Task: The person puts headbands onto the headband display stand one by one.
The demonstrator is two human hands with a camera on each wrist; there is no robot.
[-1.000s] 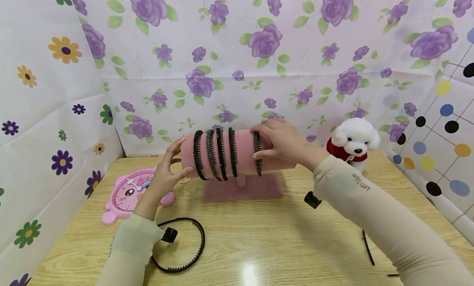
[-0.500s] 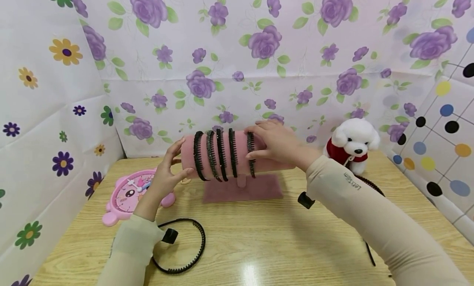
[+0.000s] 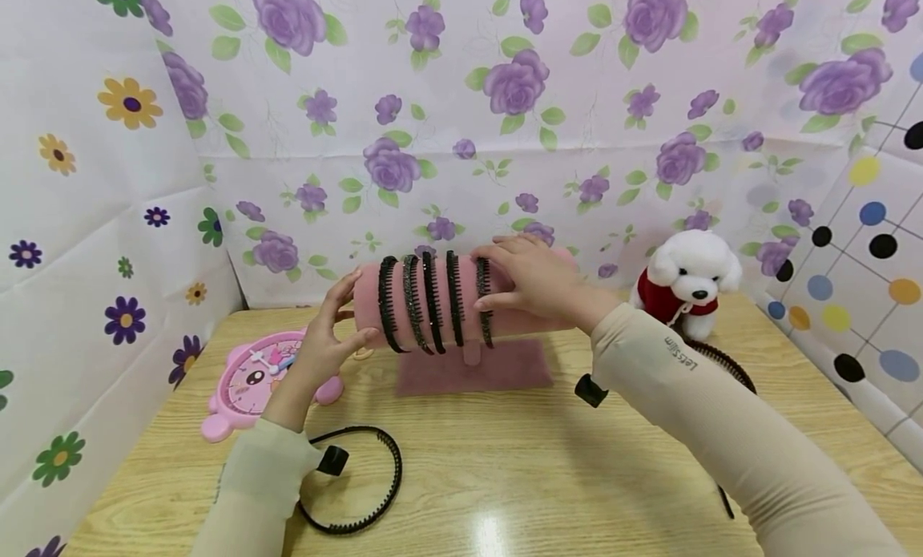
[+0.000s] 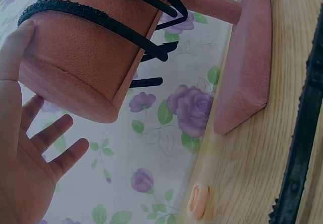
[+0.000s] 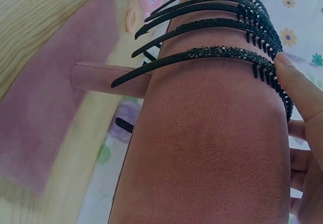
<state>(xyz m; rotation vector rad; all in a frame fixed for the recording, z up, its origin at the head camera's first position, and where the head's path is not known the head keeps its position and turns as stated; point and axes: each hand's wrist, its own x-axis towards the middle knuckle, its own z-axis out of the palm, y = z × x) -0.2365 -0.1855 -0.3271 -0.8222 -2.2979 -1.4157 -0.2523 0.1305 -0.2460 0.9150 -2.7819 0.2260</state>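
Observation:
A pink, fabric-covered display roll stands on a post above a flat pink base. Several black headbands are fitted over it, some with glittery tops. My left hand holds the roll's left end, thumb in front; in the left wrist view its other fingers spread below that end. With thumb and fingers, my right hand grips the rightmost glittery headband, which sits round the roll beside the others. The right wrist view shows this band's comb teeth near my thumb and bare roll on its near side.
Left of the stand lies a pink clock. One loose black headband is on the table by my left sleeve, another partly behind my right sleeve. A white plush dog sits at back right. Near the base is a small peach loop.
My right hand has slid the rightmost headband leftward along the roll, closer to the other bands. My left hand has kept its place at the roll's end.

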